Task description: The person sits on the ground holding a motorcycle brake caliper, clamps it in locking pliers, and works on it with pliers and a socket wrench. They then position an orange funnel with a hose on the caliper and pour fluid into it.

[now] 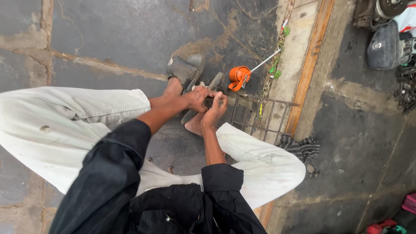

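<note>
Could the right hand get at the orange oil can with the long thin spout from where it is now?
Probably yes. The orange oil can lies on bare stone just beyond the right hand, with nothing between them, but both hands are closed on a small dark part.

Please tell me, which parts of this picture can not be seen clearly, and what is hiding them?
- Small dark object, head view: wrapped by the left hand and right hand; its kind is unclear.
- Right foot: mostly covered by the hands.
- Orange metal oil can: too small for detail.
- Grey machine parts: cut off by the top right edge.
- Red object: cut off by the bottom edge.
</note>
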